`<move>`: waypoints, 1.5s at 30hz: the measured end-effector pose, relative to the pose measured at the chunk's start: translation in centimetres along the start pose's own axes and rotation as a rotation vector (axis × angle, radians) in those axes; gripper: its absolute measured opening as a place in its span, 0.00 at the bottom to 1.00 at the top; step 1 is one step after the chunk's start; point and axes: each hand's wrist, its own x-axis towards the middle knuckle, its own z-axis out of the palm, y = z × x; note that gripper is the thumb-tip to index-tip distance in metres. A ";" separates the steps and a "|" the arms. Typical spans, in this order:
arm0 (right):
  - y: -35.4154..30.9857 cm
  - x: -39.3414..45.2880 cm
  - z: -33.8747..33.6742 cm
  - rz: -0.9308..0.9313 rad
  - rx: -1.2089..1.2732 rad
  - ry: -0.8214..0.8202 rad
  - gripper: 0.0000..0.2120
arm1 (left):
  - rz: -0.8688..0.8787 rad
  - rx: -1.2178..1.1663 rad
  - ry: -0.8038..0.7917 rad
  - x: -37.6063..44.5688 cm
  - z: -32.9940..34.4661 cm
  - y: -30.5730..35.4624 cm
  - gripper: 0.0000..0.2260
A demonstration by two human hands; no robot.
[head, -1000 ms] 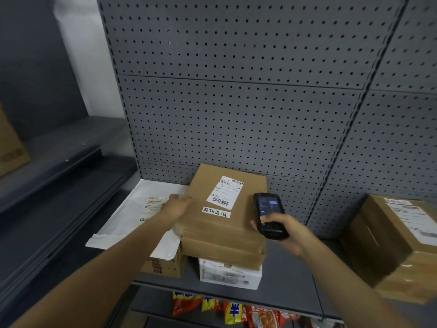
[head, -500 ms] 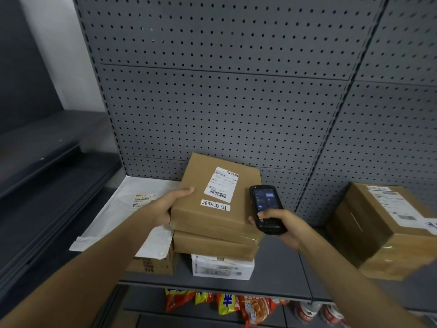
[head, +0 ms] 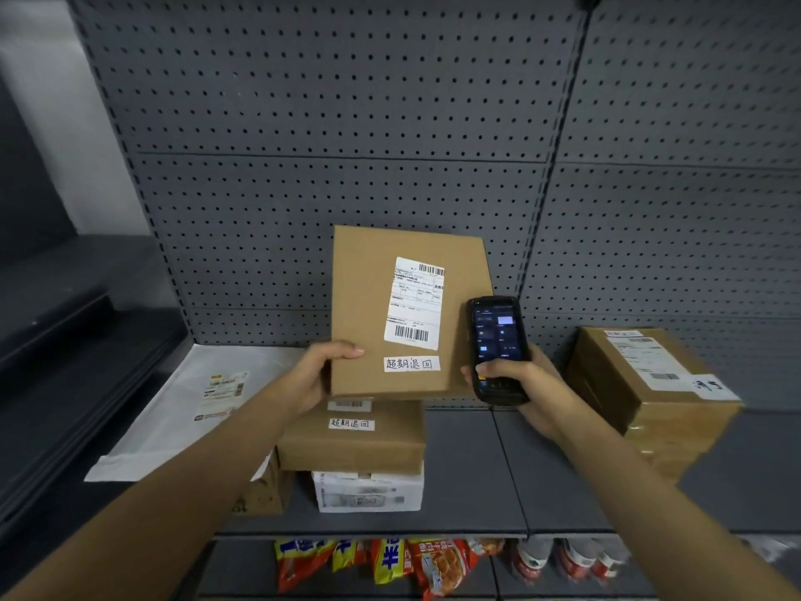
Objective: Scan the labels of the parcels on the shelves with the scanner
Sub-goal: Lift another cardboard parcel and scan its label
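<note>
Parcel up against grey pegboard, scanner beside it.

I see my left hand gripping the flat brown parcel at its lower left corner, tilted upright above the grey shelf, label facing me. My right hand, fingers curled, holds the scanner at the parcel's 3 o'clock (screen lit). The perforated back panel fills 12 o'clock; a white mailer lies at 9 o'clock, a taped box at 3 o'clock, and snack packets at 6 o'clock, below.

Lighting: we note dim, even, cool light; soft shadows; wide-angle bending at edges; right-hand parcel motion-blurred.
</note>
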 end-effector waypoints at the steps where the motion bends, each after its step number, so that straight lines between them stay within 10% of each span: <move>1: -0.4 -0.6 -0.8 -0.016 -0.006 0.013 0.26 | 0.018 0.005 0.011 0.0 1.0 0.0 0.32; 4: -1.6 -2.5 -3.1 -0.058 -0.029 0.076 0.25 | 0.065 -0.020 0.065 -0.1 4.6 -0.2 0.51; 11: -3.6 -7.6 -8.0 -0.020 -0.058 0.229 0.26 | 0.123 -0.062 0.081 -1.8 13.1 -1.6 0.48; 26: -5.4 -17.0 -9.4 0.161 0.117 -0.124 0.10 | 0.121 -0.061 -0.001 -1.7 18.5 -3.3 0.47; 45: -4.5 -17.0 -7.3 0.190 0.072 -0.160 0.23 | 0.085 -0.081 -0.044 -0.4 17.5 -3.4 0.50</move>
